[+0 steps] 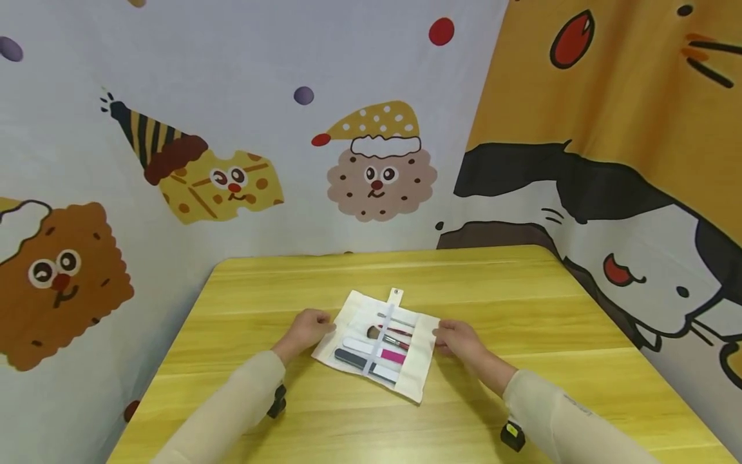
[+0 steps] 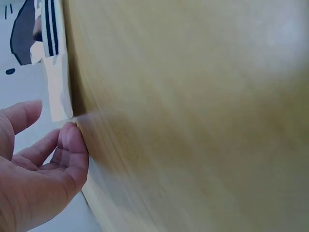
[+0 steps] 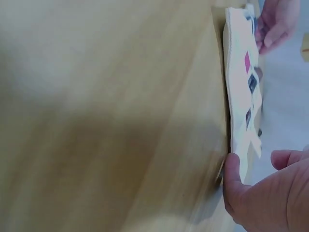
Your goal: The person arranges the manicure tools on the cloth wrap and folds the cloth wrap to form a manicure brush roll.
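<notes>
An unrolled cream fabric tool case (image 1: 418, 367) lies flat on the table, its snap tab (image 1: 395, 296) pointing away. A pale band (image 1: 377, 347) crosses several slim tools: a dark nail file (image 1: 350, 358), a white-and-pink file (image 1: 393, 356), a small brush (image 1: 373, 332), a thin red tool (image 1: 399, 331) and a thin silvery one. My left hand (image 1: 307, 328) is beside the left edge; in the left wrist view its fingers are loosely bent, thumb apart, fingertips by the case's corner. Along the right edge, my right hand (image 1: 460, 341) touches the case (image 3: 236, 96) with a fingertip, another digit held away.
The wood-grain table (image 1: 266, 283) extends around the case on all sides. Behind it hangs a cartoon-printed cloth (image 1: 255, 77), meeting the table's back edge. A small black device (image 1: 513, 435) sits under the right wrist, another (image 1: 277, 401) under the left.
</notes>
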Demonstrator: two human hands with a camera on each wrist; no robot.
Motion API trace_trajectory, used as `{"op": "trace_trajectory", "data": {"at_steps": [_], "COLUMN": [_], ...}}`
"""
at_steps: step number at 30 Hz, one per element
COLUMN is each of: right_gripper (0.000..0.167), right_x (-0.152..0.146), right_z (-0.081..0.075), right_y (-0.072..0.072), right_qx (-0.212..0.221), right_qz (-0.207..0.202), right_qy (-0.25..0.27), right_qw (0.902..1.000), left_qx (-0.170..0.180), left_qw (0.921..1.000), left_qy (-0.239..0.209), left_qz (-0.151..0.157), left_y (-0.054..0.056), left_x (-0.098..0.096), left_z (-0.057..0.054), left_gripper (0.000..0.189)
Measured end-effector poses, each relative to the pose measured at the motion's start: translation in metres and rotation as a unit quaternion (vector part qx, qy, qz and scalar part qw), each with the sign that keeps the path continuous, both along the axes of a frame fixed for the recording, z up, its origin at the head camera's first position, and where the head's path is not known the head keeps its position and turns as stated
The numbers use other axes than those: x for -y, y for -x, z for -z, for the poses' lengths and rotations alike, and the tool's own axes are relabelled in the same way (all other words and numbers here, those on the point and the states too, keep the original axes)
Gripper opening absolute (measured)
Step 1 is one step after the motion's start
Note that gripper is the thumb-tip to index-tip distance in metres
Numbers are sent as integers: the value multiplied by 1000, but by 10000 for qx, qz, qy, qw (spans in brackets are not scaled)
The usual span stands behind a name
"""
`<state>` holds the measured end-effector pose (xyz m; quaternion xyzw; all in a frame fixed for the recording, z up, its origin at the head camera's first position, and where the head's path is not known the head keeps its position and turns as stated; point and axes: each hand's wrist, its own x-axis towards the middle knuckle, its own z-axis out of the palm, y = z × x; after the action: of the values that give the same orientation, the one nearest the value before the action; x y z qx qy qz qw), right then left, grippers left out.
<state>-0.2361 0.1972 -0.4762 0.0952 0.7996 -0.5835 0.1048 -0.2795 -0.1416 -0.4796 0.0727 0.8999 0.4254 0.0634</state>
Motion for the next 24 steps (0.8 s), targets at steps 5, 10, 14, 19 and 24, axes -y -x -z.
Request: {"op": "trace_trajectory", "data": {"at_steps": [5,10,14,19,24], "right_gripper": [54,54,53,50,48], "right_x": [6,14,18,14,9], "right_z": [3,6,9,11,11], "right_y": [21,43,55,52,31], "right_qx": [-13,-77,-150,-565,-1611], "right_qz": [125,312,247,-225,-1078], "right_qy": [54,44,96,-302,-1457], "right_qw": [9999,9995,9995,9977,9702], "left_qx": [574,780,751,459,-4], "left_qw": [9979,9949,9941,9963,9971], "left_qy": [-233,-551,-740,-715,-516], "left_qz": [-193,-329,-234,133,564], "left_y": [-7,-16,-23,-30,-36], "left_x": [5,8,12,19,29], "left_z": [0,3,6,7,7], "left_gripper": [12,26,34,43,46]}}
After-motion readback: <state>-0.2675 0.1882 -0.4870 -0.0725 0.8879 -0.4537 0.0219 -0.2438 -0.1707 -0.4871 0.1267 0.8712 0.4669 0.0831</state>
